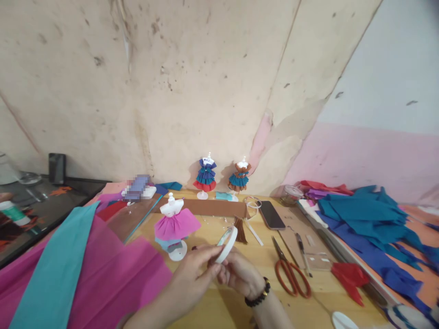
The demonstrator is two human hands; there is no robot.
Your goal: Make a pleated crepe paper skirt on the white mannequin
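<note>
Near the front middle of the table, my left hand (pixel 197 269) and my right hand (pixel 240 272) hold a roll of white tape (pixel 230 246) between them. Fingers of both hands are closed on its lower part, and the ring stands tilted upright. Just left of the roll is a small white dress form (pixel 171 208) in a pink skirt (pixel 176 225) with light blue beneath. A brown tassel-like bundle (pixel 241 230) lies behind the roll. To the right are orange-handled scissors (pixel 288 272).
Two small dressed forms (pixel 205 176) (pixel 239 178) stand by the wall. A phone (pixel 271 214) and a pen (pixel 303 251) lie right. Pink sheets (pixel 113 269) and a teal strip (pixel 56 269) cover the left; teal and blue pieces (pixel 363 210) pile up right.
</note>
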